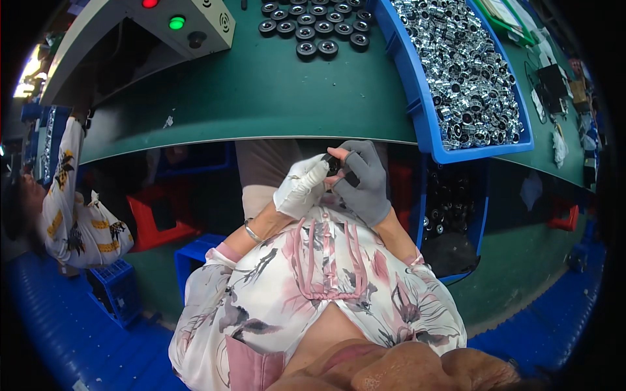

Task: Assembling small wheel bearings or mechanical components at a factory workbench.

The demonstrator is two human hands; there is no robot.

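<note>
My left hand [302, 187], in a white glove, and my right hand [362, 179], in a grey glove with bare fingertips, meet in front of my body just off the table's near edge. Between them is a small black round part [333, 165], gripped by the fingers of both hands. Its far side and details are hidden by the gloves. On the table stand several black wheel-like round parts [328, 49] with shiny centres, loosely in rows. To the right, a blue bin [450, 156] is heaped with small shiny metal rings [469, 85].
A pale machine [215, 29] with a green button stands at the table's far left. Under the green table [261, 98], a blue crate [481, 215] with black parts is at my right. Red stools [147, 221] are below. Another person's sleeve [65, 163] shows at left.
</note>
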